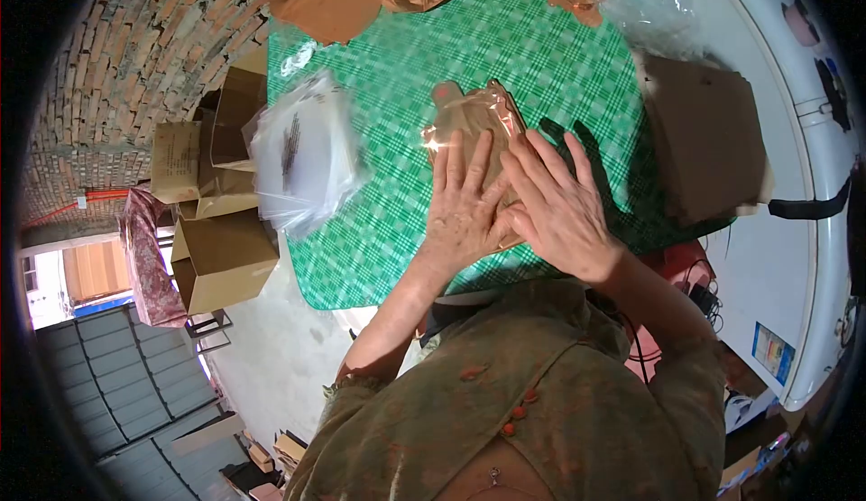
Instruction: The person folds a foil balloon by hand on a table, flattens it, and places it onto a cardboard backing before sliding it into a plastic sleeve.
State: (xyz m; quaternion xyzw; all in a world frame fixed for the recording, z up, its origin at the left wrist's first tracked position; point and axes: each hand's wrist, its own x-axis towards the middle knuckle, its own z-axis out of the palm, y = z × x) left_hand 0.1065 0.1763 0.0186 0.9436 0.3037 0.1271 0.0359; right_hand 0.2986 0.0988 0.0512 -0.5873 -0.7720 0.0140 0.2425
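A flat brown item in a shiny clear plastic bag lies on the green checked tablecloth in front of me. What the brown item is, I cannot make out. My left hand rests flat on the bag with its fingers stretched out and apart. Beside it, my right hand lies over the bag's right side, fingers extended, its thumb close to the left thumb. Both palms hide the lower half of the bag.
A stack of clear plastic bags sits at the table's left edge, by open cardboard boxes. Brown items lie at the far edge, with crumpled clear plastic at far right. Brown cardboard sheets stand at the right.
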